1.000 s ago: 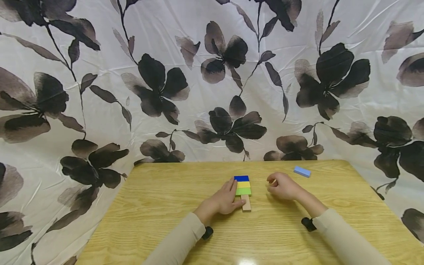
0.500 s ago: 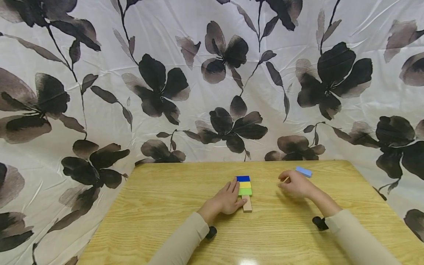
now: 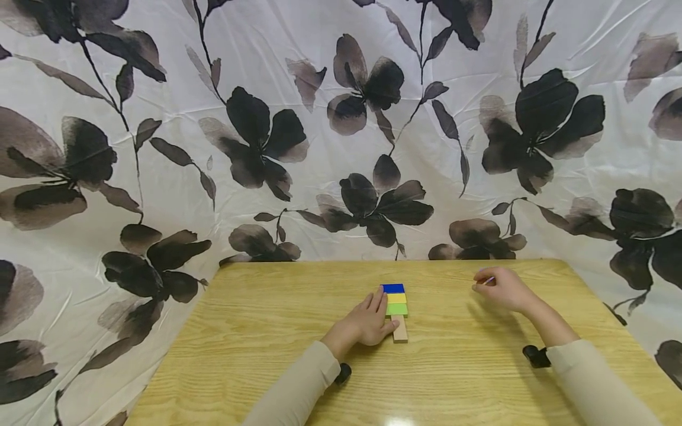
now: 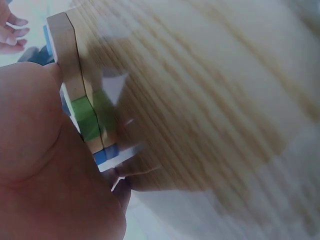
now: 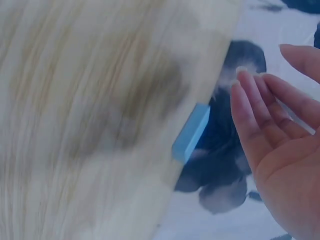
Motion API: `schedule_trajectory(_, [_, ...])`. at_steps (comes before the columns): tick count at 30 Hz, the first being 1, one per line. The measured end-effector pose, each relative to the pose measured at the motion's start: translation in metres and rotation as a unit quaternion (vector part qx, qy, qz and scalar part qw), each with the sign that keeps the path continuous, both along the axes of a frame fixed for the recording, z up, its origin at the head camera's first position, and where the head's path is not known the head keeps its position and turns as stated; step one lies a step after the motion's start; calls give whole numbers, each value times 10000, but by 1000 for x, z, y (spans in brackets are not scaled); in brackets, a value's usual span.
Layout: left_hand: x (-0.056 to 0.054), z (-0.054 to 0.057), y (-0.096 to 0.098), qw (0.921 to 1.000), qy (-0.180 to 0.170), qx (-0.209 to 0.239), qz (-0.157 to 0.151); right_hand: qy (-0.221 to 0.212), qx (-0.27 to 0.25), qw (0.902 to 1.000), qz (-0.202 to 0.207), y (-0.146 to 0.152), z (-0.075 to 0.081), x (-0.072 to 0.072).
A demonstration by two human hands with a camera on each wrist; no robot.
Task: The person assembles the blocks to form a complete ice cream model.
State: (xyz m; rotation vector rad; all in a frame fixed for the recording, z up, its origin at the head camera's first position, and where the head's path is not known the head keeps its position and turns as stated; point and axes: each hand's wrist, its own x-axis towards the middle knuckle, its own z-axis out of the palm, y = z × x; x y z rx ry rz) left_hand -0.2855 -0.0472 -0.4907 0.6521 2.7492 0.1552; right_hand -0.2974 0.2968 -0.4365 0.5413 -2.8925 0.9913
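Observation:
A dark blue block (image 3: 393,289), a yellow block (image 3: 396,299) and a green block (image 3: 397,309) lie flush in a row, with a plain wooden block (image 3: 401,332) set lengthwise below them. My left hand (image 3: 364,322) rests along their left side, fingers straight and thumb on the wooden block. The left wrist view shows the wooden block (image 4: 67,55) and green block (image 4: 86,119) from the side, partly behind the palm. My right hand (image 3: 505,289) hovers over a light blue block (image 5: 191,132), holding nothing, its fingers apart from the block in the right wrist view.
The wooden table (image 3: 298,278) ends at the back against a hanging white cloth (image 3: 298,195) with dark flowers. A dark wrist camera (image 3: 536,356) sits under the right sleeve, another (image 3: 343,374) under the left.
My right hand has moved right and slightly back, from beside the row to over the light blue block, now mostly covering it in the head view. The left hand stays at the row.

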Motion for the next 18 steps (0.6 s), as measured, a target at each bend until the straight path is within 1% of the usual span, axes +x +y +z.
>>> schedule_trajectory(3, [5, 7, 1, 10000, -25, -65, 1, 107, 60, 9995, -283, 11, -1, -4])
schedule_trajectory(6, [11, 16, 3, 9998, 3, -175, -9, 312, 227, 9977, -552, 24, -4, -8])
schedule_trajectory(8, [12, 17, 3, 9998, -4, -206, 6, 414, 332, 9959, -734, 33, -8, -12])
schedule_trajectory(12, [6, 11, 3, 9998, -32, -217, 35, 316, 472, 9927, -1062, 46, -18, -17])
schedule_trajectory(14, [4, 8, 3, 9998, -54, -193, 18, 132, 462, 9919, -1173, 50, -23, -18])
schedule_trajectory(15, [3, 6, 3, 9998, -65, -175, 5, 100, 462, 9919, -1181, 51, -26, -19])
schedule_trajectory(18, [3, 7, 3, 9998, -107, -152, -36, -3, 387, 9930, -1118, 53, -31, -22])
